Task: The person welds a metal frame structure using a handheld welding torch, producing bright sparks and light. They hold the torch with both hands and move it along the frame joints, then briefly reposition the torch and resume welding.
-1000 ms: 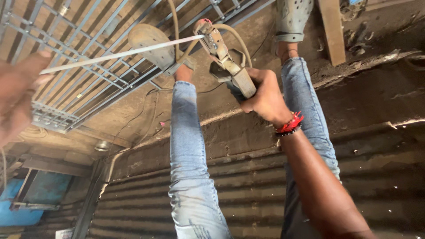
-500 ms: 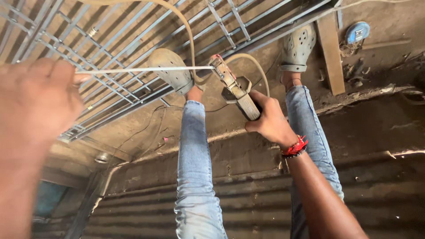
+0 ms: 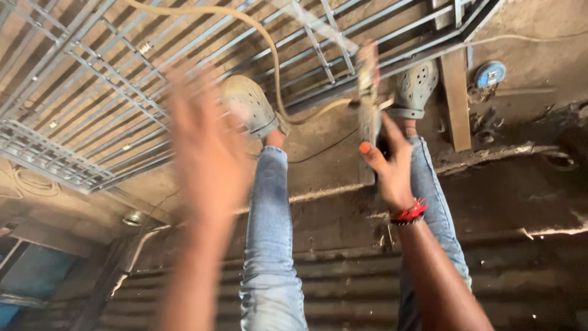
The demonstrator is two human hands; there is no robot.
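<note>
1. A metal grille (image 3: 79, 122) of welded bars lies flat on the dirt floor (image 3: 527, 190), filling the upper left.
2. A wooden plank (image 3: 456, 98) rests beside the grille's right end.
3. A round blue disc (image 3: 490, 75) sits on the ground near the plank.
4. A corrugated metal sheet (image 3: 343, 294) spans the bottom.
5. Coiled pale rope (image 3: 27, 184) lies at the left edge.

left hand (image 3: 205, 144): rod released, open | electrode holder (image 3: 369, 92): swung upright

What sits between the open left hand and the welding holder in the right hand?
Head view: between the blurred left hand and the welding holder in the right hand lie a grey clog and a tan cable.
</note>
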